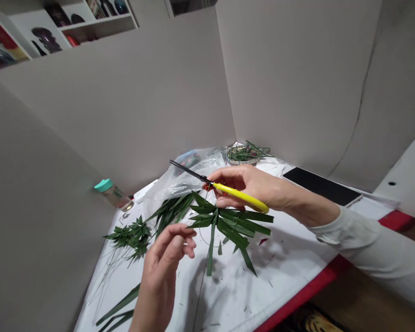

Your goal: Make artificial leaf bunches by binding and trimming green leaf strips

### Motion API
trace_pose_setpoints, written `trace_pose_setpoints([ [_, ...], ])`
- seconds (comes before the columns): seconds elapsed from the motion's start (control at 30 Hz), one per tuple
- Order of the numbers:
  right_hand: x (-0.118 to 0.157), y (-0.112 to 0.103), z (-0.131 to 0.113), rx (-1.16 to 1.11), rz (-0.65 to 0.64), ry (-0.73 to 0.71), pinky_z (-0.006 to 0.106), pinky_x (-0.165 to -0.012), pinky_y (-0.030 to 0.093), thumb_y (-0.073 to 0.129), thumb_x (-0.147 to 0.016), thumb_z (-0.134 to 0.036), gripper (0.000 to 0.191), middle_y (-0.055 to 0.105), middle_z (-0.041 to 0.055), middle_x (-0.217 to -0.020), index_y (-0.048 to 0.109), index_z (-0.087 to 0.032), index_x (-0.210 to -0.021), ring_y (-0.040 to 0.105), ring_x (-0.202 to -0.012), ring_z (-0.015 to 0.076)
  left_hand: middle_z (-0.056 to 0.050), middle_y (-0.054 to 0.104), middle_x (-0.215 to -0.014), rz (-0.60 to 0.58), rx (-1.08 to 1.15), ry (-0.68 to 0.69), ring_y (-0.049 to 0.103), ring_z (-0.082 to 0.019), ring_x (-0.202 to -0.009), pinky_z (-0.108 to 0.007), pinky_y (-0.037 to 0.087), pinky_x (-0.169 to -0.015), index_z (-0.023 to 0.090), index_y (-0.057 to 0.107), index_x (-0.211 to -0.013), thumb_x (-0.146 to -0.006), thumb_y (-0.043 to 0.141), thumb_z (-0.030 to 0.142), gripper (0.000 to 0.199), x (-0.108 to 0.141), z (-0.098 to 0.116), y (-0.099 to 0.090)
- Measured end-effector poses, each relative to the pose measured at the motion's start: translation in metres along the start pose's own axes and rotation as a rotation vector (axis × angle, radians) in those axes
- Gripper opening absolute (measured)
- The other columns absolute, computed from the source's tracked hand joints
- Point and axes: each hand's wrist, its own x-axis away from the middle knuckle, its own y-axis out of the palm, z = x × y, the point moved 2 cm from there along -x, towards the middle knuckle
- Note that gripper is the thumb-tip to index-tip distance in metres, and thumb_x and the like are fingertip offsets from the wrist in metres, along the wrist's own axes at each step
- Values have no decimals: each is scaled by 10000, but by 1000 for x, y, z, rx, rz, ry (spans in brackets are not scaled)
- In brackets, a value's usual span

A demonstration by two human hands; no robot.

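In my right hand (244, 184) are scissors (240, 197) with a yellow handle and dark blades, which point up and left. The same hand's fingertips pinch the top of a green leaf spray (233, 223), whose cut strips fan out to both sides and downward. A thin wire (201, 288) hangs below the spray. My left hand (168, 258) is just left of the spray, fingers loosely bent and apart, apparently holding nothing. Whether its fingertips touch the nearest leaf tips, I cannot tell. Something small and red-orange shows by my right fingertips, mostly hidden.
On the white table (290, 258) lie a finished-looking leaf bunch (133, 236), long leaves (171, 212) by a clear plastic bag (200, 168), and loose strips (119, 306). A teal-lidded bottle (114, 193), a basket of stems (244, 154) and a dark tablet-like slab (321, 186) stand around the edges.
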Motion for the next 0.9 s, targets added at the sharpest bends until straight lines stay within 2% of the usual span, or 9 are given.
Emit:
trace_pose_setpoints([
  [0.1,-10,6,-16,62,-104,-41,184,-626,474,803,-748,-131,268,649,-42,-829,687,-170,-986,586,-704,77,-82,726,-1007,-61,97,-64,637,-216,-853,-325,527,-762,219,780,-1021,-806,756,468,330,-12,14,5],
  [0.17,-17,11,-24,101,-170,-69,184,-660,481,786,-760,-115,243,663,-37,-834,696,-160,-981,603,-741,83,-90,734,-1011,-96,147,-83,638,-202,-815,-329,531,-769,197,791,-995,-764,795,435,332,-18,22,12],
  [0.3,-34,18,-30,170,-237,-117,217,-706,505,783,-775,-162,282,703,0,-939,707,-163,-1047,638,-811,113,-23,631,-660,-119,214,-94,564,-141,-632,-263,483,-619,153,773,-798,-721,841,334,208,-25,28,21],
  [0.37,-44,19,-28,212,-219,-135,252,-712,516,806,-760,-217,306,713,15,-936,719,-172,-1049,647,-814,141,2,577,-622,-99,242,-89,514,-114,-584,-235,437,-552,137,747,-769,-720,842,294,190,-30,28,24],
  [0.43,-52,18,-25,256,-139,-164,285,-716,519,826,-740,-267,331,712,19,-898,722,-175,-1041,645,-795,161,14,569,-644,-51,272,-79,477,-93,-569,-219,417,-528,134,723,-764,-721,840,260,178,-34,29,26],
  [0.57,-49,9,-27,307,189,-270,333,-766,510,803,-773,-383,407,708,45,-951,681,-172,-1099,638,-820,185,29,557,-632,63,335,-45,476,-87,-558,-205,413,-502,144,661,-706,-725,830,258,205,-44,34,27],
  [0.77,10,-1,-13,527,640,-284,378,-766,552,733,-857,-500,367,719,56,-1008,677,-281,-1146,691,-883,253,-20,670,-640,232,409,6,608,-116,-593,-220,518,-562,128,679,-740,-802,773,250,165,-50,41,15],
  [0.83,32,5,0,749,623,-368,345,-582,540,675,-899,-461,313,735,65,-1007,642,-331,-1181,703,-780,254,-45,725,-701,289,434,19,678,-143,-660,-247,574,-624,128,694,-780,-819,759,230,127,-48,43,11],
  [0.9,47,17,16,900,470,-419,300,-431,473,637,-913,-297,293,736,42,-918,598,-368,-1194,643,-556,194,-60,756,-762,328,452,34,730,-180,-751,-289,617,-694,129,701,-799,-817,760,210,102,-45,47,9],
])
